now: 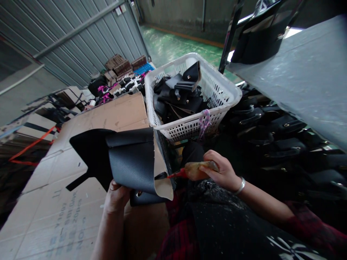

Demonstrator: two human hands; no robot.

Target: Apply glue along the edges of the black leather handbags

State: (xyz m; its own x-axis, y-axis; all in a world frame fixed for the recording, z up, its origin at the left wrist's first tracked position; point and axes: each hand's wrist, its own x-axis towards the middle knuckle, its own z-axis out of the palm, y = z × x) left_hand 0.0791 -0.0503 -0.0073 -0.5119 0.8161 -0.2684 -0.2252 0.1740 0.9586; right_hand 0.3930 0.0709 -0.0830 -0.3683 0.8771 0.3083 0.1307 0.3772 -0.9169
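Observation:
My left hand (117, 198) grips a black leather bag piece (132, 159) from below, its fingers hidden under it. The piece has a beige inner side showing at its right edge and a snap on the flap beneath. My right hand (221, 171) is closed round a glue bottle (196, 170), amber and stained, with a red nozzle. The nozzle points left, and its tip is at the beige edge of the piece, beside a small dark strip. A flat black panel with a narrow strap (93, 155) lies to the left on cardboard.
A cardboard sheet (54, 180) covers the work surface. Behind it stands a white plastic basket (230, 94) holding several black leather pieces. Many black bags (284, 144) lie at the right, near plastic sheeting (306, 68). Stacked brown pieces (121, 66) sit at the back left.

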